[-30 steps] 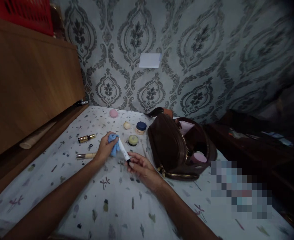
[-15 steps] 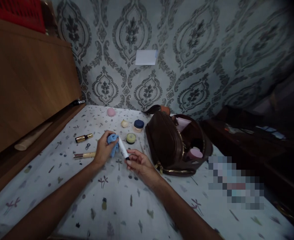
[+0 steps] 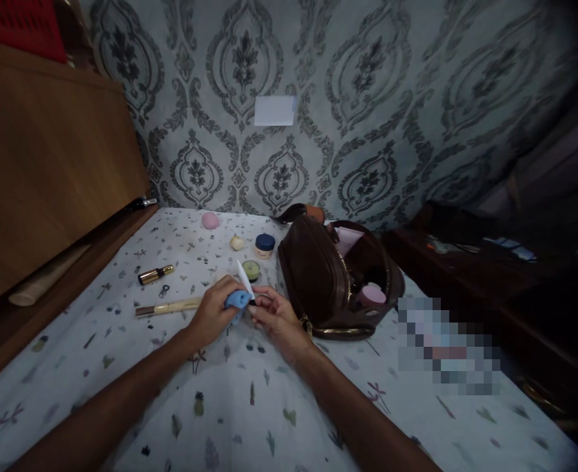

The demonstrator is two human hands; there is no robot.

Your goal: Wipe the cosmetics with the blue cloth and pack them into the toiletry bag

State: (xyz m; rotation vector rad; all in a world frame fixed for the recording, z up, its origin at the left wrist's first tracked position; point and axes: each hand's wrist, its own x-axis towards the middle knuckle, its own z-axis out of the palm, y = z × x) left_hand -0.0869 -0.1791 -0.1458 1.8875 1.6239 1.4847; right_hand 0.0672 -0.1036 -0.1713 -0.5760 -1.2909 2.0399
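My left hand [image 3: 215,309] is closed on a bunched light-blue cloth [image 3: 238,300], which touches the lower part of a slim white tube [image 3: 244,280]. The tube stands tilted, with its black cap end pinched in my right hand [image 3: 275,316]. Just behind the tube lies a round green-topped container [image 3: 251,270], partly covered by it. A jar with a dark blue lid [image 3: 265,245] sits farther back, beside a small cream-coloured item [image 3: 237,242]. To the left of my left hand are a long beige brush-like stick [image 3: 168,308] and a gold-and-black lipstick-like tube [image 3: 155,274].
An open brown leather bag [image 3: 313,282] holding pink items stands right of my hands. A pink sponge-like piece [image 3: 210,220] lies near the wall. A wooden cabinet [image 3: 48,164] borders the left side, and a patterned sheet [image 3: 240,419] covers the surface. A blurred-out patch lies at right.
My left hand and the cloth have moved from the tube's upper part down toward its capped end. The view has shifted slightly to the right.
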